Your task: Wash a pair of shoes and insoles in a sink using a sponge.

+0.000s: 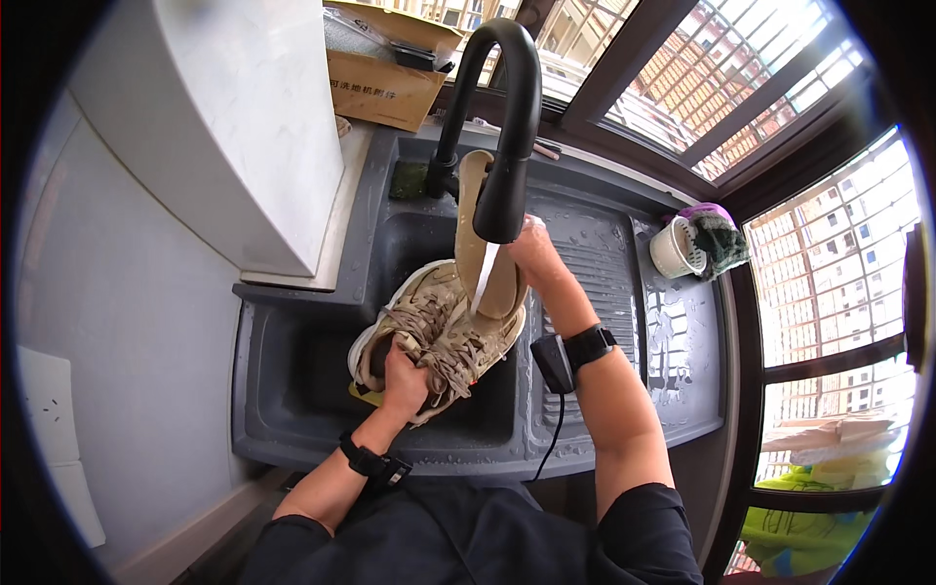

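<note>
My left hand (pixel 407 379) grips a tan lace-up sneaker (pixel 417 311) at its opening, fingers around the tongue and collar. Pressed against it on the right is the matching sneaker (pixel 482 340); whether my fingers also hold that one is hard to tell. In my right hand (pixel 534 252) is a beige shoe insole (pixel 472 212), tilted lengthwise under the black faucet (pixel 503 197). A second layer shows along its lower right edge, perhaps another insole. Water (pixel 485 274) runs from the spout onto the lower part of the insole. The faucet head hides part of the insole and some fingers.
The dark grey sink (pixel 292 431) surrounds the shoes, with a wet ribbed drainboard (pixel 592 270) at right. A white plastic basket (pixel 669 248) with a dark cloth (pixel 720 241) stands by the window. A cardboard box (pixel 380 91) sits behind; a white pillar (pixel 248 146) borders the left.
</note>
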Tool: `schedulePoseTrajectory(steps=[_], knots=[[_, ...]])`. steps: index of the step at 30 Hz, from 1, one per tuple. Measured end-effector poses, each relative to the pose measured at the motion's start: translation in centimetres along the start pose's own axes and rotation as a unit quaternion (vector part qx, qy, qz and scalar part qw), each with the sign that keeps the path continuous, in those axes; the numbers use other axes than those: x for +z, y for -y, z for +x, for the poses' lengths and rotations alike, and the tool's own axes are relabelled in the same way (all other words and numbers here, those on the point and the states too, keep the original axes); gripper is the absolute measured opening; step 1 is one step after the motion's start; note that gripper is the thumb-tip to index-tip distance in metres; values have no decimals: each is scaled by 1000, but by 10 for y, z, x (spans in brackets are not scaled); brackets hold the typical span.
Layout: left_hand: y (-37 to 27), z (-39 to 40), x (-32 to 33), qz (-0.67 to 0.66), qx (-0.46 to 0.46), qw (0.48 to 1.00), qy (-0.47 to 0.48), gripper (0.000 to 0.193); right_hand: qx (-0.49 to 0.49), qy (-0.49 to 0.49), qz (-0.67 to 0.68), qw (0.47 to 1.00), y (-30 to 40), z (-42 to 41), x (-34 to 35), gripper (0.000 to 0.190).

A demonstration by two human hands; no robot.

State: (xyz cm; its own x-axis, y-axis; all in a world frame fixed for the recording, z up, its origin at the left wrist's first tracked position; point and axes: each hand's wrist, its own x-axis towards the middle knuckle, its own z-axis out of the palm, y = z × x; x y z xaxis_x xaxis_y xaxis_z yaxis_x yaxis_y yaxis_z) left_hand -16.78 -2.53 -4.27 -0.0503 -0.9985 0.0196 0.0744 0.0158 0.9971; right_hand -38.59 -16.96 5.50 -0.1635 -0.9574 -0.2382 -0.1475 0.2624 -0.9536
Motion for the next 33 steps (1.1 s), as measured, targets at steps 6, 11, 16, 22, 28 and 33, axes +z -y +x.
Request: schedulePoseTrajectory(steps=[6, 11, 16, 22, 28, 33], knots=[[18, 5, -1, 59, -32, 997, 31, 55, 53, 102, 361, 926, 7, 49, -8, 18], [14, 1, 2, -13, -27, 998, 52, 62, 1, 88, 279, 956, 45, 41, 8, 20], [-3, 2, 1, 29, 0, 998, 53, 60, -92, 137, 276, 947, 36, 22, -7, 27], [-42, 5, 6, -205, -64, 975, 53, 46, -103, -66, 300, 946, 17, -21, -95, 29], [-82, 37, 20, -404, -167, 891, 124, 37, -74, -241, 274, 928, -36, -92, -165, 34], [-68, 56, 31, -403, -170, 880, 184, 42, -70, -293, 306, 903, -84, -152, -181, 36]])
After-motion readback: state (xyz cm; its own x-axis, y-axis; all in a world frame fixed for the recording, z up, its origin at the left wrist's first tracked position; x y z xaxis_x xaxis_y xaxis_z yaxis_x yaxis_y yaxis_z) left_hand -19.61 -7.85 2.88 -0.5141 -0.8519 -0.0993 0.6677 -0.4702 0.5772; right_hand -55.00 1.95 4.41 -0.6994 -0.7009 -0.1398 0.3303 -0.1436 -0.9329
